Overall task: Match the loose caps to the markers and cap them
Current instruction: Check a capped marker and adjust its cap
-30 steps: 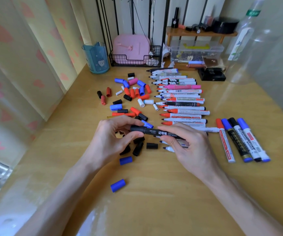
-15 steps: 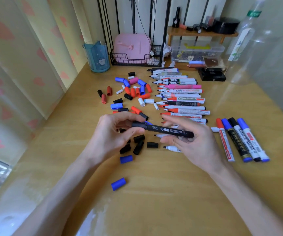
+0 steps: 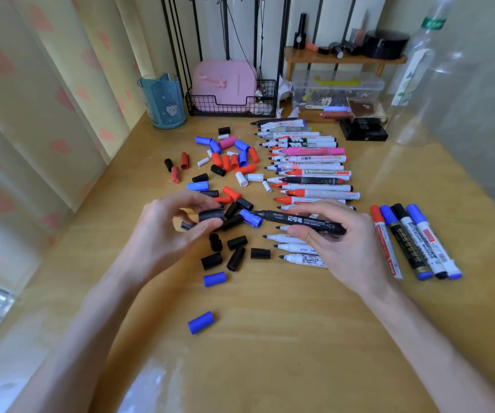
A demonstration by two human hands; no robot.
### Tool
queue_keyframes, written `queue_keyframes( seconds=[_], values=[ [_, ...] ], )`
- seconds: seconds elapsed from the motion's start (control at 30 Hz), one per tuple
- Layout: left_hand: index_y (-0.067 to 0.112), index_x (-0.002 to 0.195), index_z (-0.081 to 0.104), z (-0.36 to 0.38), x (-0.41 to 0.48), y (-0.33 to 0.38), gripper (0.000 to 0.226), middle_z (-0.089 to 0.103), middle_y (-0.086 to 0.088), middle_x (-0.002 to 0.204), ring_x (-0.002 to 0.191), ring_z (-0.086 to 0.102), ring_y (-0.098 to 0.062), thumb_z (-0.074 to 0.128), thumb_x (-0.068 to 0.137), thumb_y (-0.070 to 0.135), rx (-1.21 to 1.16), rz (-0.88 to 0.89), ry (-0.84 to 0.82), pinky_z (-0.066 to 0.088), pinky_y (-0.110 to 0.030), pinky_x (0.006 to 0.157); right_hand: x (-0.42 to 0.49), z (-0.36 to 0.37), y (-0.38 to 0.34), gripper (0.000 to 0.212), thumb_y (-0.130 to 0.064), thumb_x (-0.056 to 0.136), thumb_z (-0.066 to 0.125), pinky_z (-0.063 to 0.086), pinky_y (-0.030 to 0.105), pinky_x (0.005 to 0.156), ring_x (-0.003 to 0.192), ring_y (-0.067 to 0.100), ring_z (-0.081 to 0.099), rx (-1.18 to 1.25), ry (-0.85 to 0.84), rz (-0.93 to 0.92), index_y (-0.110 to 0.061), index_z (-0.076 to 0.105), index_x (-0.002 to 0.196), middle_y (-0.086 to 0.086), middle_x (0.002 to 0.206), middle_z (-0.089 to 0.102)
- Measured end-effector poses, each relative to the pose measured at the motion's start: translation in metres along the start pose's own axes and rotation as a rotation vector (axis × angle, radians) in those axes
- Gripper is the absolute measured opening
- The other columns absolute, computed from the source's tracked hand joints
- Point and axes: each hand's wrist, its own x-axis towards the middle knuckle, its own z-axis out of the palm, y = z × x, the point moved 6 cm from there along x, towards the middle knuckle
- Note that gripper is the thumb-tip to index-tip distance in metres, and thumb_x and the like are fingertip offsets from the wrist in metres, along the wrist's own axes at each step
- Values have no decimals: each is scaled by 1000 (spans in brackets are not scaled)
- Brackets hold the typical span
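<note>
Marker body, black (image 3: 294,219), one in number, is held level above the table (image 3: 270,338) by the right hand (image 3: 341,242), whose fingers and thumb are curled round its rear half; the bare tip is pointed left. One black cap (image 3: 210,215) is pinched between thumb and fingertips of the left hand (image 3: 165,231) and is kept apart from the tip, just to its left. A second small black piece is seen lower in that hand, but what it is cannot be told. Five loose black caps (image 3: 237,242) are laid on the table just below the hands, and two loose blue caps (image 3: 215,279) lie nearer the person, well apart from each other. Four capped markers (image 3: 413,242) are set side by side to the right: one red, two blue, one black. A row of uncapped markers (image 3: 314,174) is ranged beyond the hands, with mixed red, blue, black, white and pink caps (image 3: 231,162) scattered to its left. One blue cup (image 3: 164,102) and one wire basket (image 3: 234,107) are placed at the far edge.
</note>
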Motion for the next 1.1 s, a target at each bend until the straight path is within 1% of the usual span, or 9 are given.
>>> queue_keyframes(
  seconds=[0.13, 0.27, 0.4, 0.53, 0.63, 0.73, 0.87, 0.97, 1.1],
  values=[
    [38, 99, 75, -15, -1, -21, 23, 68, 13, 99, 89, 57, -14, 79, 80, 50, 192, -35, -95, 42, -29, 70, -1, -1, -1, 25, -13, 85, 84, 52, 17, 69, 97, 8, 69, -39, 24, -7, -17, 80, 110, -5, 103, 71],
    [42, 99, 74, -12, -4, -28, 20, 69, 16, 95, 91, 57, -13, 84, 83, 39, 244, -49, -179, 39, -25, 71, 0, -2, 3, 21, -16, 87, 82, 45, 11, 62, 96, 8, 67, -71, 43, 2, -20, 80, 107, -6, 102, 70],
    [42, 103, 74, -5, -5, -28, 23, 68, 15, 102, 96, 60, -10, 84, 84, 34, 226, -41, -244, 41, -13, 75, -1, -2, 5, 21, -17, 87, 82, 46, 11, 64, 97, 11, 67, -81, 46, 8, -21, 80, 108, -6, 102, 69],
    [40, 107, 76, 8, -6, -26, 30, 62, 17, 110, 112, 58, -8, 83, 80, 49, 215, -22, -300, 49, -31, 93, -2, 1, 4, 21, -21, 87, 81, 47, 16, 60, 95, 12, 67, -109, 42, -7, -20, 80, 108, -9, 100, 69],
    [35, 102, 78, 13, -5, -22, 26, 62, 19, 109, 111, 56, -7, 81, 81, 49, 222, 4, -260, 48, -29, 92, -3, 1, 1, 20, -18, 87, 81, 42, 11, 58, 92, 6, 67, -129, 38, -34, -18, 81, 107, -9, 99, 70],
    [27, 91, 73, 6, -3, -14, 17, 73, 17, 105, 98, 65, -9, 83, 84, 38, 132, 20, -147, 45, -15, 80, -4, 3, -4, 20, -11, 87, 81, 41, 4, 61, 87, 0, 66, -105, 20, -63, -11, 80, 107, -3, 98, 71],
    [17, 84, 63, 11, -5, -5, 21, 72, 11, 75, 61, 57, -9, 84, 86, 18, -89, -44, -118, 46, -18, 61, -4, 5, -8, 21, -14, 87, 81, 36, 4, 59, 78, -1, 61, -118, 10, -108, -13, 81, 108, -2, 97, 71],
    [20, 93, 73, 18, -6, -1, 14, 74, 11, 82, 62, 56, -6, 83, 86, 27, -126, -33, -128, 47, -15, 64, -3, 6, -6, 21, -19, 87, 80, 34, 11, 58, 79, 4, 61, -130, -3, -110, -18, 81, 108, -6, 97, 71],
    [24, 101, 78, 21, -7, 4, 13, 72, 19, 79, 61, 53, -5, 80, 89, 30, -87, 4, -135, 45, -14, 62, -4, 8, -11, 21, -8, 86, 81, 40, 3, 66, 81, -4, 61, -109, -20, -140, -10, 81, 108, 0, 96, 70]
  ],
)
